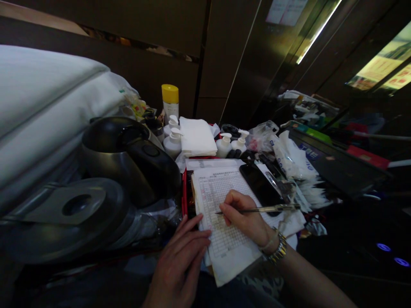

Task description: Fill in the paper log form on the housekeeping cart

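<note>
We are filling in a paper form [221,201] with little boxes on it. It lies near us, in the middle, on top of a full cart. Our right hand [245,218] is closed around a pen [260,209], and the pen tip touches the form about halfway down. Our left hand [181,261] lies flat with the fingers spread out, and the fingertips press on the left edge of the form to keep it from sliding. It holds nothing.

A black phone [260,185] lies just right of the form, touching its far right corner. Farther away stand small white pump bottles [173,141], a folded white cloth [196,137] and a can with a yellow cap [170,100]. A dark kettle [135,158] sits to the left.

We think the writing is in the middle of the page. The next mark needs a small, careful move of the pen to the right box, while the left hand keeps the paper flat.
</note>
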Tool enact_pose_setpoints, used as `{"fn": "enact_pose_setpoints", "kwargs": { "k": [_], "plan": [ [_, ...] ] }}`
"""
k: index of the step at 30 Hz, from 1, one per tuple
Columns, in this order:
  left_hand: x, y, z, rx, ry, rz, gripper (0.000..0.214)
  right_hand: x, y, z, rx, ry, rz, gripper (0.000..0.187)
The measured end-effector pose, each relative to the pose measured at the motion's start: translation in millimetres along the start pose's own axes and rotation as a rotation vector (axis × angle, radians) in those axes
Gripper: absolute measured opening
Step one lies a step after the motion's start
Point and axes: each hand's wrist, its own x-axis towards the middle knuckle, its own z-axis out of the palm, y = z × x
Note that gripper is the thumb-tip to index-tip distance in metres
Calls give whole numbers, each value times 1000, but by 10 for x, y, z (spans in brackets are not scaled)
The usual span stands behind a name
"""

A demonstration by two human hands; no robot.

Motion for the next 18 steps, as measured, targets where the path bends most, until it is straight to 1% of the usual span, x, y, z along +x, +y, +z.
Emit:
{"fn": "enact_pose_setpoints", "kwargs": {
  "k": [3, 9, 13, 18],
  "plan": [
    [19, -8, 14, -22, -8, 9, 22, 10, 24, 4, -12, 8, -13, 25],
    [46, -37, 45, 3, 17, 76, 19, 27, 50, 0, -84, 27, -57, 25],
    [23, -65, 52, 23, -28, 71, 21, 18, 55, -8, -132, 31, -74, 26],
    [-13, -96, 57, 15, -39, 86, 22, 20, 54, -5, -157, 33, -82, 25]
  ]
}}
